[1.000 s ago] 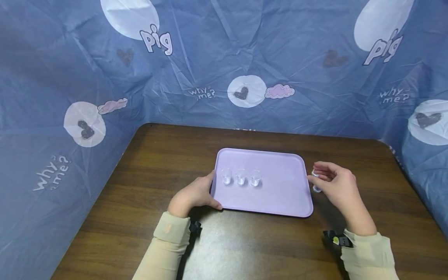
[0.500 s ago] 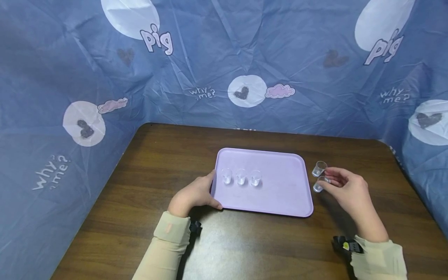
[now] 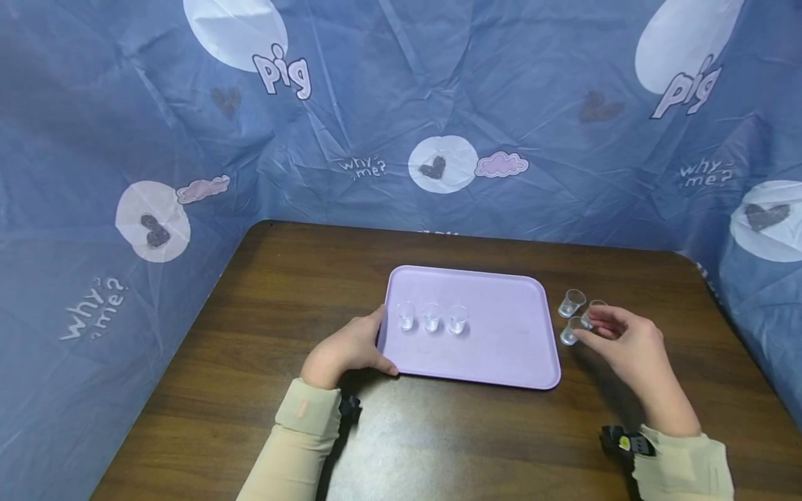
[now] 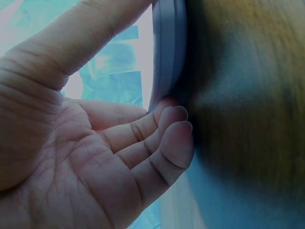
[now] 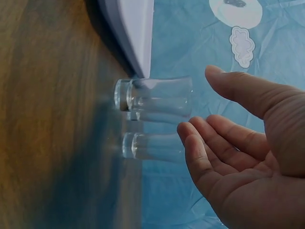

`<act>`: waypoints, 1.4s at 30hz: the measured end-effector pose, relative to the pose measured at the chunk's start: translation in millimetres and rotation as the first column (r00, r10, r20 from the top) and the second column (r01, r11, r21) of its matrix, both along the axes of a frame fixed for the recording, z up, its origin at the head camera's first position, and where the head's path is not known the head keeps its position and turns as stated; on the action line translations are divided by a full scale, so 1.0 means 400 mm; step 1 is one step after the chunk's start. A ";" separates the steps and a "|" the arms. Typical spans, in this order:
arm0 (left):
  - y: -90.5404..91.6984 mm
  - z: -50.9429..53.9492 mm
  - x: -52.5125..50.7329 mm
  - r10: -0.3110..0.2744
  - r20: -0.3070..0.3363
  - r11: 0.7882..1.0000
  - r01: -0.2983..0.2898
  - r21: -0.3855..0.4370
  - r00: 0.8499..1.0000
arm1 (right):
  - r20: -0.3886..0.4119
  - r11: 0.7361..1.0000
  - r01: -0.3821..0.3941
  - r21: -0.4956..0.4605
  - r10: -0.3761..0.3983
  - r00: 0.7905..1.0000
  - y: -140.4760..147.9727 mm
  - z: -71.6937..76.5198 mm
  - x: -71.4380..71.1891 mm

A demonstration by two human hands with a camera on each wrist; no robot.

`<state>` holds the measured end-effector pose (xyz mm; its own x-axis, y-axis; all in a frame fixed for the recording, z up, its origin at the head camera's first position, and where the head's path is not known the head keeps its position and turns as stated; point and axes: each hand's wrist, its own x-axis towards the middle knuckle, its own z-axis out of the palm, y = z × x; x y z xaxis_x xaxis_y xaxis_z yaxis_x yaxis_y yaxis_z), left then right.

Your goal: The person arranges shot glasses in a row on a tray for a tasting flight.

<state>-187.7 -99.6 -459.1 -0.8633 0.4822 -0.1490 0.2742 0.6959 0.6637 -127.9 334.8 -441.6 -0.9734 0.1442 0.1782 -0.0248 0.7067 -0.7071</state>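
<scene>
A lilac tray (image 3: pixel 501 348) lies on the wooden table, with three small clear shot glasses (image 3: pixel 431 317) lined up on its left half. My left hand (image 3: pixel 351 344) grips the near left corner of the tray, thumb at the front edge and fingertips at the left edge. Beyond the right edge, three more shot glasses (image 3: pixel 571 304) stand upright on the table, close together. My right hand (image 3: pixel 626 341) is beside them, partly covering one. In the right wrist view, thumb and bent fingers are apart, with a shot glass (image 5: pixel 162 98) just beyond the fingertips and nothing held.
The brown wooden table (image 3: pixel 464 445) runs around the tray on every side. Blue printed cloth (image 3: pixel 351 104) hangs behind it and along both sides.
My right hand has drawn back to the right from the tray's edge, uncovering the shot glasses there; a third one now shows by the fingers. Left hand and tray have not moved.
</scene>
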 end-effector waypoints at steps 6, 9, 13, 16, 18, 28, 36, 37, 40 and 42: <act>0.001 0.001 0.000 0.001 0.009 1.000 -0.001 0.006 1.000 | 0.033 1.000 0.002 0.006 -0.003 0.999 0.007 -0.012 0.000; 0.002 0.003 0.000 0.004 0.019 1.000 -0.004 0.009 1.000 | 0.066 1.000 0.011 0.018 -0.012 0.998 0.010 -0.019 -0.002; 0.002 0.004 0.002 -0.001 0.010 1.000 0.001 0.010 1.000 | 0.101 0.999 0.021 0.044 -0.025 0.995 0.016 -0.034 -0.005; 0.002 0.002 0.002 -0.003 -0.005 1.000 0.003 0.009 1.000 | 0.092 0.998 0.017 0.058 -0.022 0.996 0.020 -0.045 -0.008; 0.001 0.001 0.001 -0.004 -0.008 1.000 0.004 0.008 1.000 | 0.085 0.997 0.015 0.070 -0.021 0.996 0.020 -0.050 -0.010; 0.001 -0.002 0.000 0.002 0.002 1.000 -0.002 0.005 1.000 | 0.168 0.994 0.011 0.112 -0.030 0.985 0.013 -0.064 -0.021; 0.001 0.000 0.002 0.004 0.003 1.000 -0.004 0.011 1.000 | 0.179 0.995 0.001 0.100 -0.019 0.984 0.009 -0.062 -0.024; 0.001 0.001 0.002 0.003 0.003 1.000 -0.004 0.011 1.000 | 0.177 0.995 0.000 0.102 -0.018 0.984 0.008 -0.061 -0.024; 0.001 0.002 0.003 0.002 0.003 1.000 -0.002 0.009 1.000 | 0.173 0.994 0.000 0.106 -0.018 0.985 0.008 -0.060 -0.023; 0.001 0.003 0.004 0.001 0.005 1.000 -0.001 0.008 1.000 | 0.174 0.994 0.000 0.106 -0.018 0.985 0.007 -0.060 -0.023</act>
<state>-186.2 -99.2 -458.1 -0.8632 0.4822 -0.1495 0.2698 0.6909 0.6707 -136.9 337.7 -465.6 -0.9896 0.1426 0.0208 0.0990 0.7772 -0.6214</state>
